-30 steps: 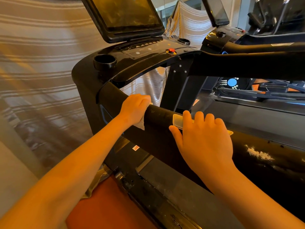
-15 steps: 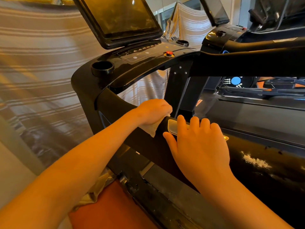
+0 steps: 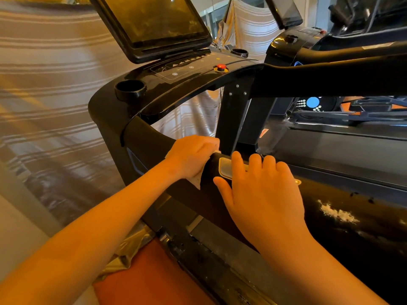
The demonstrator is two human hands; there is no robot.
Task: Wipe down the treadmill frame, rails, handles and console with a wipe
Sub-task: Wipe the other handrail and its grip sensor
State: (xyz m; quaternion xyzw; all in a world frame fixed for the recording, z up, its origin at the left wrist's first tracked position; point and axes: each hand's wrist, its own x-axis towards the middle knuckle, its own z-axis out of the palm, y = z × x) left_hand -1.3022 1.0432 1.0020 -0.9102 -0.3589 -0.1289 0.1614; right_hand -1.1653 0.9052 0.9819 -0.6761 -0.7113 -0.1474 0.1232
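A black treadmill fills the view, with its console (image 3: pixel 198 78) and dark screen (image 3: pixel 152 23) at the top. Its left handrail (image 3: pixel 149 142) runs down toward me. My left hand (image 3: pixel 193 155) grips a white wipe (image 3: pixel 197 180) wrapped over the rail, the cloth's corner hanging below the fingers. Just to its right, my right hand (image 3: pixel 262 194) lies flat on the same rail, fingers straight, partly covering a silver sensor plate (image 3: pixel 225 169). White dusty smears (image 3: pixel 337 213) mark the rail farther right.
A cup holder (image 3: pixel 130 89) and a red stop button (image 3: pixel 221 67) sit on the console. A second treadmill (image 3: pixel 330 51) stands close on the right. Striped drapes (image 3: pixel 50 84) hang at the left and behind. An orange floor mat (image 3: pixel 145 278) lies below.
My left hand has slid with the wipe down the rail to the right, ending right beside my right hand. My right hand has stayed on the sensor plate.
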